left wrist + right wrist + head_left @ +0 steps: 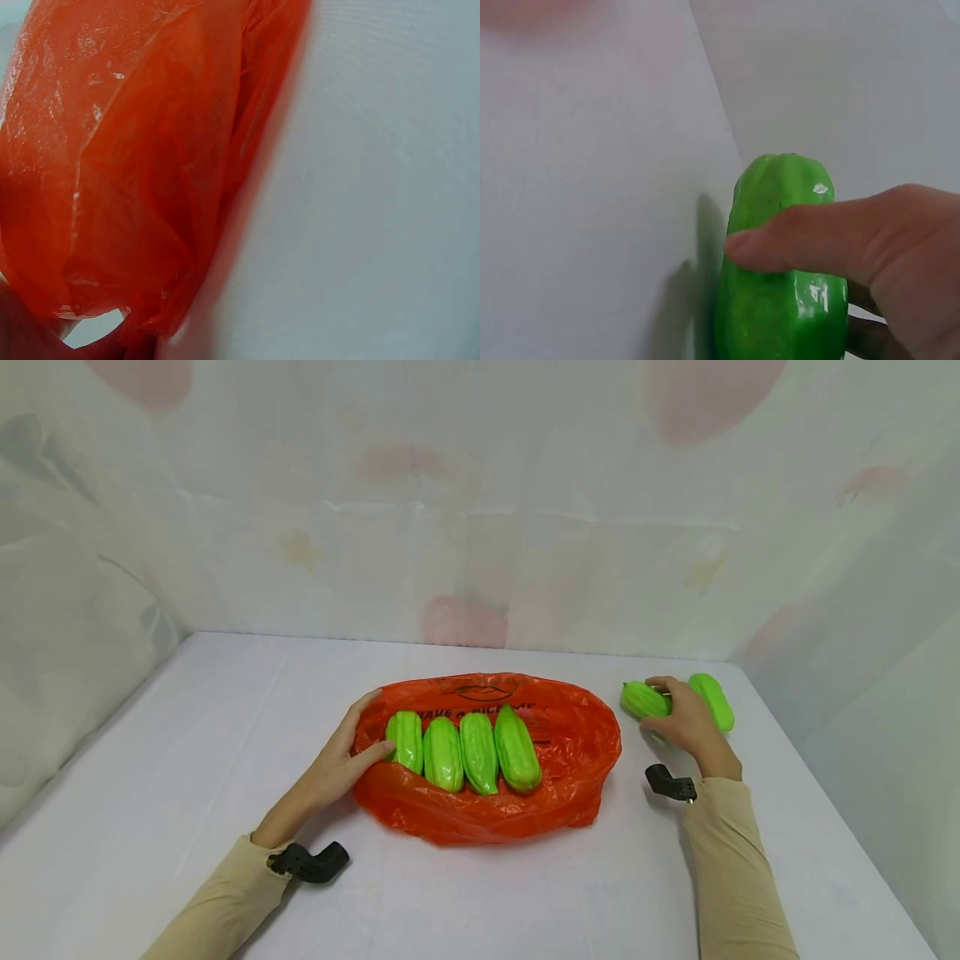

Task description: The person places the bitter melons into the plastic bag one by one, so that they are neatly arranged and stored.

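A red plastic bag lies with its mouth spread wide in the middle of the table. Inside it several glossy green ridged gourds rest side by side. My left hand holds the bag's left edge, thumb over the rim and fingers along the outer side. Crinkled bag plastic fills much of the left wrist view. At the right, my right hand grips another green gourd around its body, the thumb lying across its top. One more gourd lies just right of that hand.
A white cloth covers the table. Printed fabric hangs behind it and along both sides. Each wrist carries a black camera mount, and the sleeves are beige.
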{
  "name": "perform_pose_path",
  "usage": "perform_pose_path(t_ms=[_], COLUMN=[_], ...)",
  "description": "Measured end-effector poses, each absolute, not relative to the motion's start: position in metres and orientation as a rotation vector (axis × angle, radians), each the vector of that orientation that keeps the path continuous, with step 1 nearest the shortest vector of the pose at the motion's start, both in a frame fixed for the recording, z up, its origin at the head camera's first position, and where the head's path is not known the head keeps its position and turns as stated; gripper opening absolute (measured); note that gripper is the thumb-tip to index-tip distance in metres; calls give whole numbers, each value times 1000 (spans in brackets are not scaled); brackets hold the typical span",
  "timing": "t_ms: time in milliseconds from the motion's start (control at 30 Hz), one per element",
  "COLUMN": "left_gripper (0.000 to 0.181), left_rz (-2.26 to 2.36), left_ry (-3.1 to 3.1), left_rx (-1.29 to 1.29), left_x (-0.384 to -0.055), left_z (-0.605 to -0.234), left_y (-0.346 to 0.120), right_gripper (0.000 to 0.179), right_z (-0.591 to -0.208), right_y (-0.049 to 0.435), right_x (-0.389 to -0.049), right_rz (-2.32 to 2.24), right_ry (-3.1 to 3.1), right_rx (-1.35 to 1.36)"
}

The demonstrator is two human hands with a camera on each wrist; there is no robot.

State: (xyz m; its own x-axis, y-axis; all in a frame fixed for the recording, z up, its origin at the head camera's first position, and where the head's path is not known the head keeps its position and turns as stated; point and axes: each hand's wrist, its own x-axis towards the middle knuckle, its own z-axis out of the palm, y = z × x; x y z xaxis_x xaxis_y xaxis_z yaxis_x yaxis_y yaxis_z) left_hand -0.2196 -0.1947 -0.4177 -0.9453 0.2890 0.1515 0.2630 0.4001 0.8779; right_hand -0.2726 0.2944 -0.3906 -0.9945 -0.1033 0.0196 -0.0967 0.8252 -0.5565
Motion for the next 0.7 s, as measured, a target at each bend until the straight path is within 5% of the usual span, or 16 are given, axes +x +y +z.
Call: perform_pose_path(t_ms=[700], left_gripper=[74], left_rz=[1615], left_ry=[2617], left_rx=[515], left_x=[-219], left_z=[-417], left_y=[-194], right_gripper=[73], right_z=[-363], right_y=[276], right_x=[-267], right_rz=[-994], right_ry=[2933], right_rx=[-148])
